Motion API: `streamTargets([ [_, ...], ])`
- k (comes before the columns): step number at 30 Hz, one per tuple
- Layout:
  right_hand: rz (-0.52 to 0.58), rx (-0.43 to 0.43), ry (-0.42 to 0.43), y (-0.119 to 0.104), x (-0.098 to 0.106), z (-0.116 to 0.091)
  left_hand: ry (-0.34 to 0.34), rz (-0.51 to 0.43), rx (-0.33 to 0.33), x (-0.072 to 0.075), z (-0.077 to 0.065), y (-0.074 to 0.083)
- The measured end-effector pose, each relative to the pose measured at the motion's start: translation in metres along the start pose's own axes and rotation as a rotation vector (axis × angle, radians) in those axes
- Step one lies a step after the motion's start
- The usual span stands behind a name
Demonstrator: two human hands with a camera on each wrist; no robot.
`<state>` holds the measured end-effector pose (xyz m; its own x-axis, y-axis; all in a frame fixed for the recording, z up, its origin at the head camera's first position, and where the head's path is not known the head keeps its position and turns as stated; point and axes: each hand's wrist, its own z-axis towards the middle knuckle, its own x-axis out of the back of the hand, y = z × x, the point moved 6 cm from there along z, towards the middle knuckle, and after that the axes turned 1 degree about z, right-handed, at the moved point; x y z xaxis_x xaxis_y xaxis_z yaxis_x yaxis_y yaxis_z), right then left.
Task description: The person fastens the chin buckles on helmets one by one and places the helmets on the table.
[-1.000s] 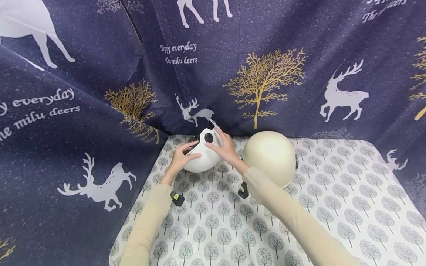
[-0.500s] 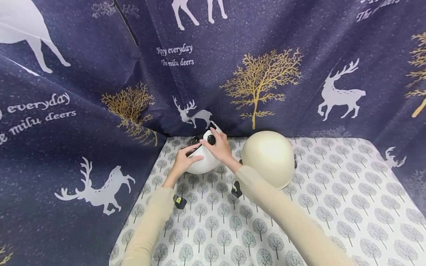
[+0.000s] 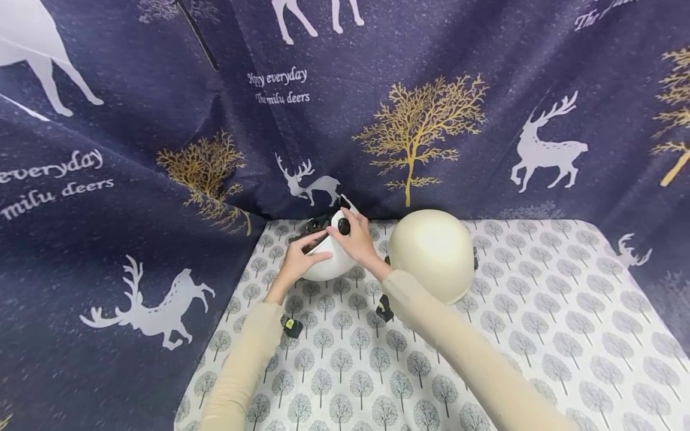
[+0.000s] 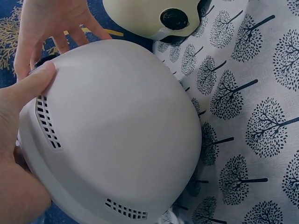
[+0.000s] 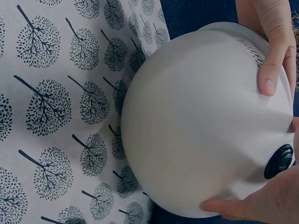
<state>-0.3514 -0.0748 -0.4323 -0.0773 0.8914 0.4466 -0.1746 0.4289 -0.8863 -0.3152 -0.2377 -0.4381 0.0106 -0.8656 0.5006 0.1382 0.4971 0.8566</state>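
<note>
A white helmet [image 3: 326, 269] lies tilted at the back left of the table, its opening turned up and away from me. My left hand [image 3: 296, 260] grips its near left rim, thumb on the outer shell beside the slotted vents [image 4: 48, 123]. My right hand [image 3: 357, 238] holds the right side of the rim, around a black round knob [image 3: 344, 226]. In the right wrist view one finger [image 5: 224, 206] lies along the shell below that knob. Dark parts show inside the opening; the fingertips inside are hidden.
A cream helmet [image 3: 431, 257] rests dome up just right of my right forearm. A dark blue curtain [image 3: 323, 137] with deer and trees hangs close behind the white helmet. The tree-print cloth [image 3: 345, 371] covers the table.
My right hand has shifted left along the rim, its thumb now close to the left fingertips, and covers more of the helmet. The left hand keeps its grip; the head view has drifted slightly.
</note>
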Motion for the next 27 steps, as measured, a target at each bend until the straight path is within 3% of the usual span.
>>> streamTargets([
  [6, -0.005, 0.015, -0.013, 0.002, -0.006, -0.004, -0.044, 0.006, 0.037, 0.0, -0.005, -0.009],
  [16, 0.023, 0.023, -0.031, 0.016, -0.002, -0.005, -0.049, 0.008, 0.018, 0.001, -0.016, -0.016],
  [27, 0.092, 0.055, 0.008, 0.026, 0.016, -0.003, -0.108, -0.09, -0.049, 0.005, -0.009, -0.016],
])
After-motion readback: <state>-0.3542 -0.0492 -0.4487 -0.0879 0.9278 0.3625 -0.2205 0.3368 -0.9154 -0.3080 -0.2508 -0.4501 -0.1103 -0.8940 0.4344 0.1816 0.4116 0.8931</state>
